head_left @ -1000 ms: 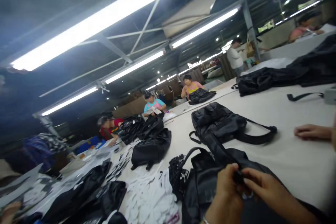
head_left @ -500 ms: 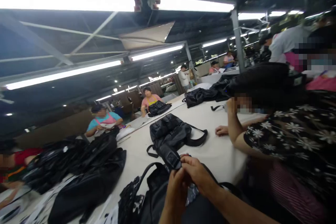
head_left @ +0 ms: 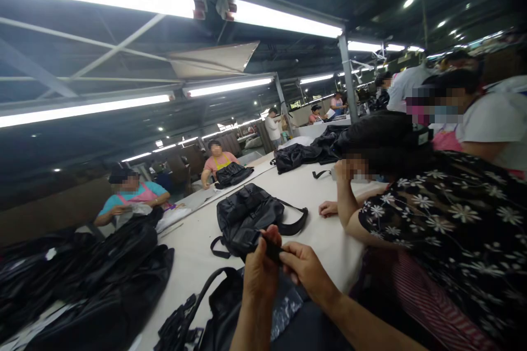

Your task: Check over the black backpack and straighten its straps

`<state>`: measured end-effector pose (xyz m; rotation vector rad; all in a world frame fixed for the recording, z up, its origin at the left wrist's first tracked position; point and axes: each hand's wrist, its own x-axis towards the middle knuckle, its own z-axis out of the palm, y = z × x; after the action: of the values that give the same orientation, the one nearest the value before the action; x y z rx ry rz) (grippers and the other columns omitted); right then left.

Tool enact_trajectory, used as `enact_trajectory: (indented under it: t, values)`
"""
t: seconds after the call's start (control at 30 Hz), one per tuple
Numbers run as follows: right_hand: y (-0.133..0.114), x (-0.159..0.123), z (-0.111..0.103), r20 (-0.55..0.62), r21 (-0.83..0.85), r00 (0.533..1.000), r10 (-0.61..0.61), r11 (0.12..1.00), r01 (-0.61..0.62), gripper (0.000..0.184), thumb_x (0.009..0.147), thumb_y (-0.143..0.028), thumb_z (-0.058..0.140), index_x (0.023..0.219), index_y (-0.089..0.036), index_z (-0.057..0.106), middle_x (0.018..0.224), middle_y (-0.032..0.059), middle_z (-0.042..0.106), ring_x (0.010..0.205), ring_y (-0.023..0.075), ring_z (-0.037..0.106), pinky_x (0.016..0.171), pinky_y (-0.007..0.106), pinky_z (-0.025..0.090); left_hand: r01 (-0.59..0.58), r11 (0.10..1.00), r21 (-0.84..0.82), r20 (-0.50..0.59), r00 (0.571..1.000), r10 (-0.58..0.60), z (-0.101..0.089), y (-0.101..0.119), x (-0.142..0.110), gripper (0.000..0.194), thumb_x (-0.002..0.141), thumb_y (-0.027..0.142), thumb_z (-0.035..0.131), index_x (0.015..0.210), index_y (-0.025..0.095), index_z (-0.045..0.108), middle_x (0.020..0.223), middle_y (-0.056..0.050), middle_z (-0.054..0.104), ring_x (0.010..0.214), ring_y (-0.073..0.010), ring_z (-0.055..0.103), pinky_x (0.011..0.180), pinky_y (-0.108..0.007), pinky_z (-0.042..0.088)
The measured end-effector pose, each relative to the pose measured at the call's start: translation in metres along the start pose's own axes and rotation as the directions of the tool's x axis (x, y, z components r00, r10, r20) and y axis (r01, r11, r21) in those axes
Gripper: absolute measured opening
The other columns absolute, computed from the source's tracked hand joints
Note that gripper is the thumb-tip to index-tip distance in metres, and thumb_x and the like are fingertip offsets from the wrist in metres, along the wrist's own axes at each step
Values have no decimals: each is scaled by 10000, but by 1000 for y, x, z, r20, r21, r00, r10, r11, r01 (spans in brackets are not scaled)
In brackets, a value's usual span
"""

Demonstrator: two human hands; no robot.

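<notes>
In the head view, a short stretch of black strap [head_left: 273, 250] runs between my two hands. My left hand [head_left: 262, 271] is closed around it, thumb up. The fingertips of my right hand [head_left: 305, 266] pinch its other end. Below my hands a black bag [head_left: 220, 307] with a looped handle lies on the table, and a clear plastic piece [head_left: 286, 310] shows on it. Just beyond my hands, another black backpack [head_left: 247, 211] with shoulder straps rests on the pale table [head_left: 193, 241]. My fingers partly hide the strap.
Dark bags [head_left: 107, 290] are heaped on the left, and more black bags [head_left: 304, 153] lie at the far end. A person in a flowered top [head_left: 428, 203] leans on the table at right. Two other people [head_left: 140, 194] sit along the far left side.
My left hand has turned upward and moved slightly left, tilting the strap up off the bag. My right hand keeps its pinch. The view has swung to the right.
</notes>
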<state>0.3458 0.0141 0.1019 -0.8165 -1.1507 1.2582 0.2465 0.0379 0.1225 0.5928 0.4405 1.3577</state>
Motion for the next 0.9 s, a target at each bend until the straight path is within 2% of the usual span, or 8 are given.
enact_trajectory:
  t: [0.1, 0.23, 0.33, 0.47, 0.6, 0.7, 0.8, 0.9]
  values:
    - [12, -15, -23, -8, -30, 993, 119, 992, -119, 254, 678, -390, 519, 638, -148, 452, 481, -58, 448, 327, 20, 290, 333, 183, 140, -42, 999, -31, -122, 992, 38, -5, 13, 14, 77, 715, 174, 598, 754, 108, 605, 865, -93, 650, 938, -198, 579, 852, -320, 483]
    - [12, -35, -59, -32, -76, 968, 250, 965, -252, 273, 647, -402, 554, 643, -144, 464, 482, -62, 435, 326, 8, 257, 348, 187, 117, -29, 998, 58, -153, 987, 38, -14, 18, 35, 80, 707, 156, 603, 725, 80, 584, 786, -92, 646, 822, -185, 613, 790, -312, 506]
    - [12, -46, -86, -81, -94, 959, 272, 956, -279, 267, 647, -387, 578, 650, -142, 471, 499, -57, 438, 342, 3, 248, 362, 191, 102, 21, 993, 116, -146, 989, -4, -25, 7, 49, 134, 722, 201, 593, 737, 70, 569, 764, -97, 637, 780, -191, 619, 761, -335, 513]
    - [28, -71, -112, -107, -47, 914, 391, 917, -397, 273, 643, -381, 599, 672, -147, 463, 501, -59, 431, 338, 2, 234, 369, 197, 64, 45, 987, 157, -239, 971, -6, -39, -18, 54, 146, 748, 230, 563, 727, 88, 540, 670, -69, 616, 692, -181, 622, 700, -360, 522]
    - [51, -94, -124, 39, 17, 852, 522, 852, -523, 291, 669, -377, 587, 643, -153, 403, 524, -51, 447, 339, 3, 251, 375, 200, 59, 139, 989, 48, -279, 953, -120, -44, -49, 41, 316, 781, 387, 495, 761, 79, 560, 739, -107, 624, 752, -176, 617, 727, -330, 518]
    - [57, -96, -130, 45, 45, 867, 497, 866, -499, 275, 689, -373, 579, 694, -149, 419, 555, -49, 459, 362, 3, 274, 383, 191, 80, 217, 976, -20, -270, 939, -214, -38, -63, 30, 516, 773, 554, 378, 759, 79, 579, 806, -136, 623, 809, -200, 610, 752, -344, 516]
    - [51, -89, -133, 84, 7, 877, 474, 879, -476, 268, 708, -369, 566, 803, -140, 464, 618, -26, 500, 404, 8, 317, 393, 170, 123, 246, 969, -18, -188, 951, -245, -27, -61, 23, 565, 723, 630, 382, 759, 103, 582, 843, -124, 616, 813, -195, 605, 782, -351, 506]
    - [43, -79, -129, 165, -81, 873, 460, 888, -453, 319, 705, -401, 572, 866, -142, 478, 701, 10, 547, 440, 22, 360, 391, 164, 158, 198, 980, 0, -142, 970, -196, -15, -50, 19, 450, 712, 564, 487, 793, 130, 576, 839, -88, 617, 745, -131, 599, 797, -303, 498]
